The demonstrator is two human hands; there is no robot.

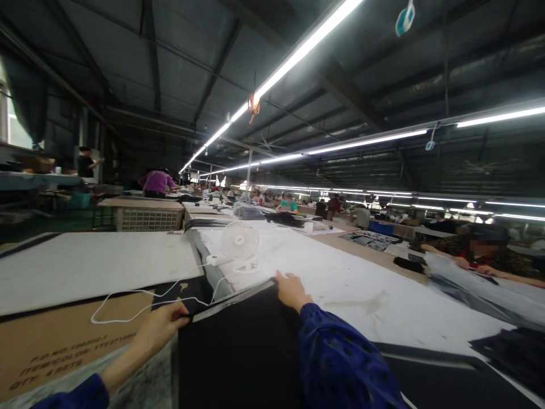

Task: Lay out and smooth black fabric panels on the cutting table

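Observation:
A sheet of black fabric [238, 346] with a pale strip [234, 301] along its far edge spans the space between my hands. My left hand [164, 324] pinches its far left corner. At the far right corner, my right hand [292, 288] grips the same edge with the thumb side, its fingers bent over the cloth. Part of the sheet's right side is hidden behind my blue sleeve. Just beyond the edge stands a small white fan [239, 241], its white cord [140, 292] looping to the left.
A printed cardboard sheet [63, 346] lies at left, below a white board [102, 255]. More black fabric [443, 375] rests at right on the white table [340, 267]. A co-worker [485, 250] at right handles clear plastic [477, 284]. A plastic crate [149, 218] stands further back.

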